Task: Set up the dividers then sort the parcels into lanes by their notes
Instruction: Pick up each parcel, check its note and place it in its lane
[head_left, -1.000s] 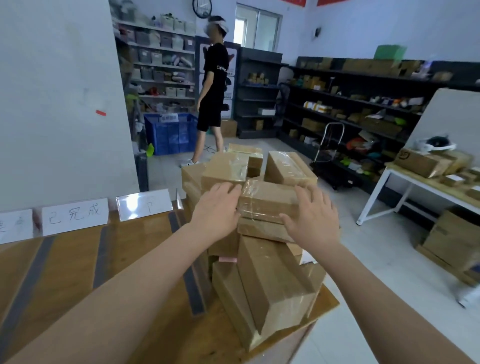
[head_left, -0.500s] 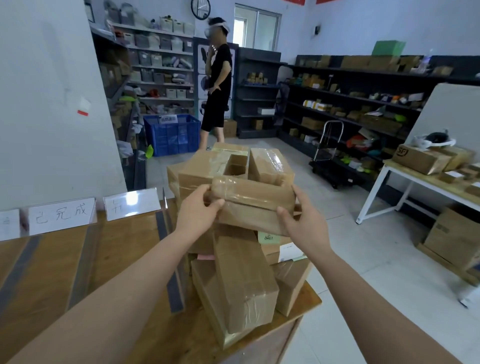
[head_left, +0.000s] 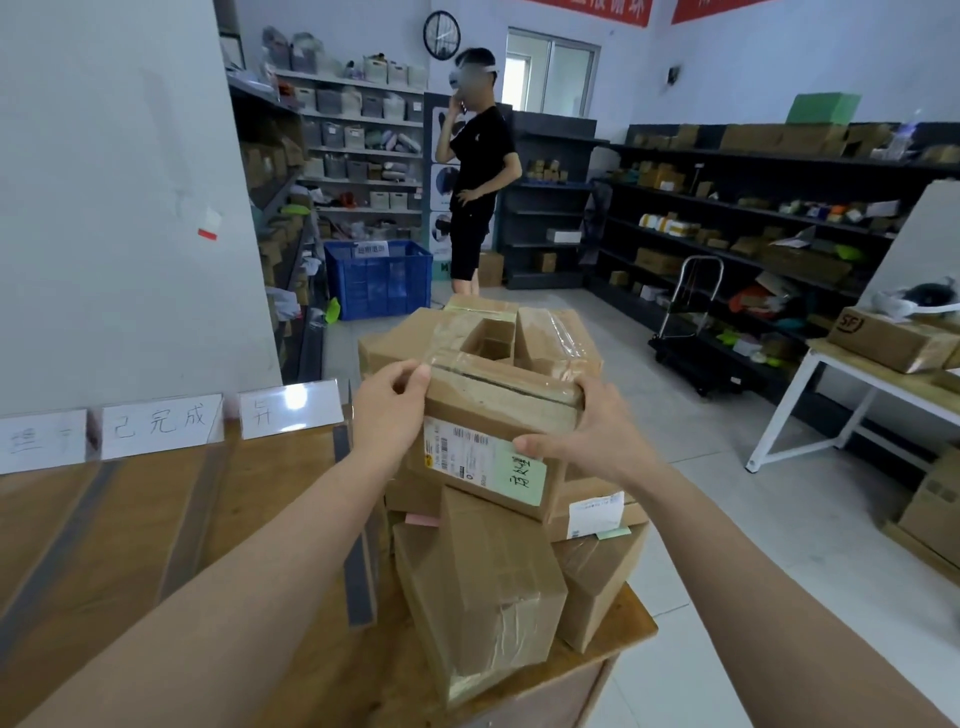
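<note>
Well left of the grip, white handwritten lane cards (head_left: 161, 423) behind grey tape strips (head_left: 358, 571) on the wooden surface (head_left: 280, 509): easy to pick the wrong lane by misreading the pale green handwritten note (head_left: 527, 478), its corner under the right thumb. Gripped tight at both ends by left hand (head_left: 387, 410) and right hand (head_left: 587, 436), atop the heap: taped brown cardboard parcel with white shipping label (head_left: 498, 410), liable to slip on glossy tape. Below and right of the grip, tilted brown cardboard boxes (head_left: 483, 587) crowding the surface's edge, ready to slide floorward if nudged.
</note>
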